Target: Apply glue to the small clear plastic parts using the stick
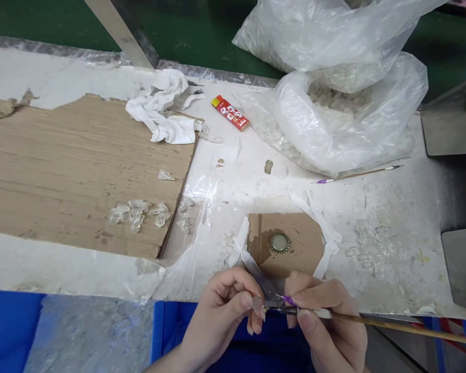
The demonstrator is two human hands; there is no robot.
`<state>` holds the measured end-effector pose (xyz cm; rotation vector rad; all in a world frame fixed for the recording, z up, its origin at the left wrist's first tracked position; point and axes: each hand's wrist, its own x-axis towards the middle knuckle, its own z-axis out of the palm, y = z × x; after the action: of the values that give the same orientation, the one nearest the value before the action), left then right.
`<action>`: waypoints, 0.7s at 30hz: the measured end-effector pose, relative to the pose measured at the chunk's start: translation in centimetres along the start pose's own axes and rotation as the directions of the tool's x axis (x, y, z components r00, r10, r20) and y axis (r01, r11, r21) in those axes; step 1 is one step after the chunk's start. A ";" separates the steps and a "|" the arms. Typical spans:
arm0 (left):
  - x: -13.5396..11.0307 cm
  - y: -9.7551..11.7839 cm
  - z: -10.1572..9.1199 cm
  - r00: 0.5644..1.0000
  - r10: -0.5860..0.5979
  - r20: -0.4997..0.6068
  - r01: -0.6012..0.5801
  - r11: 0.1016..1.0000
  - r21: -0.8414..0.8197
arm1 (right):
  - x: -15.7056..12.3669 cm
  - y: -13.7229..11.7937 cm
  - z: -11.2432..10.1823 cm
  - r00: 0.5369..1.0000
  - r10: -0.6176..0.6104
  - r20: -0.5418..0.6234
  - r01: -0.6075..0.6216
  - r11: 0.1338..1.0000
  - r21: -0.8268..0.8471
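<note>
Pinching a clear chip [258, 303] in the left hand [217, 316], tip of a slim wooden stick [407, 326] brought to it by the right hand [326, 326].

Both hands are clenched: the left thumb and forefinger grasp the chip, while the right fingers wrap the stick near its purple band. Held this close together, over a blue bin [233, 331] just off the bench [407, 269], the hands seem to brace each other for fine work. Just ahead of the grip, a bottle cap [279, 242] sits on a cardboard square [306, 248], apparently kept within easy reach. Farther beyond, more chips [135, 213] lie on a cardboard sheet [62, 171], with a second stick [357, 173] near a plastic bag [334, 119].
</note>
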<state>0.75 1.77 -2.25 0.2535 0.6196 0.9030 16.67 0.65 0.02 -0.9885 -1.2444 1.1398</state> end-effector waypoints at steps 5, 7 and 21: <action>0.1 -0.2 0.0 1.000 0.020 0.008 -0.020 1.000 0.008 | 0.2 -0.1 0.0 0.998 0.027 0.053 -0.027 1.000 0.013; 0.0 -0.1 0.1 0.999 0.042 0.007 -0.042 0.999 0.016 | 0.3 -0.1 -0.1 0.998 0.024 0.065 -0.024 1.000 0.002; -0.3 0.0 -0.1 0.997 0.079 -0.021 -0.078 0.996 0.050 | 0.5 0.0 -3.6 0.867 -0.243 -0.436 0.122 0.950 -0.286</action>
<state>0.62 1.55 -2.20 0.3138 0.6578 0.9685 20.27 1.32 -0.19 -1.2180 -1.0697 0.5507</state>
